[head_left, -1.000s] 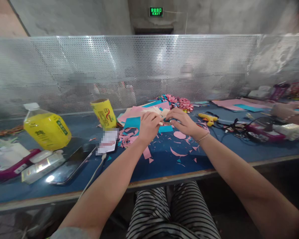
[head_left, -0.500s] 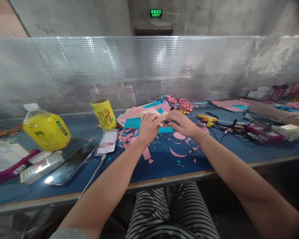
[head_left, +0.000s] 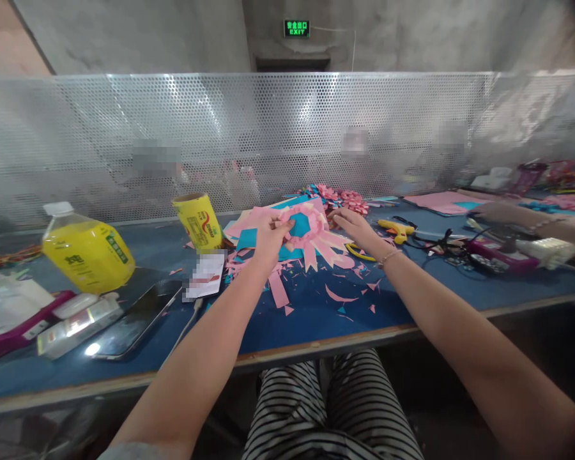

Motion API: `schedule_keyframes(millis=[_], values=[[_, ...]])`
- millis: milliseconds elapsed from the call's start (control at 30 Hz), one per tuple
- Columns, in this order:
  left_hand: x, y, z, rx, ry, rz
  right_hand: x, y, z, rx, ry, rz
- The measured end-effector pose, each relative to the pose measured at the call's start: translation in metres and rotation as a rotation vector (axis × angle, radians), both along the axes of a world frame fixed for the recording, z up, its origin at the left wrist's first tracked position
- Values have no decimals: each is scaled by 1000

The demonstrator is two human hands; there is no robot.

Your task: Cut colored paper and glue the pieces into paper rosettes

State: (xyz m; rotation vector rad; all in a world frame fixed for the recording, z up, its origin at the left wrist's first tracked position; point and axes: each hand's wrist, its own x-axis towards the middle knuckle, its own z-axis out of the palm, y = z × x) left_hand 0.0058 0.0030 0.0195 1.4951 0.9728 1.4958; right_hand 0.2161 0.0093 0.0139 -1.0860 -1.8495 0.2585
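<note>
My left hand (head_left: 268, 239) pinches the left edge of a pink paper rosette (head_left: 311, 233) with a teal centre and pink ribbon strips fanning down to the right, held just above the blue table (head_left: 412, 300). My right hand (head_left: 354, 225) lies to the right of the rosette, fingers stretched flat near its upper right edge and over yellow-handled scissors (head_left: 361, 254). Pink and teal paper sheets (head_left: 249, 231) lie under and behind the rosette.
Paper scraps (head_left: 340, 297) litter the table in front. A yellow roll (head_left: 199, 220), a yellow bottle (head_left: 89, 248), a phone (head_left: 134, 319) and boxes lie left. A yellow glue gun (head_left: 397, 229), cables and finished paper flowers (head_left: 335, 197) lie right. Another person's arm (head_left: 522, 217) reaches in at far right.
The hands were close together working on small paper. Now my left hand has lifted the pink rosette into view and my right hand has moved off to the right and opened.
</note>
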Motion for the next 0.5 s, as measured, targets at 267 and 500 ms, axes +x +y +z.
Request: schedule_keyframes(millis=[267, 500], values=[[-11, 10, -13, -132, 917, 179, 9, 9, -6, 5, -289, -219], [-24, 20, -21, 77, 1226, 296, 34, 18, -8, -98, -427, -442]])
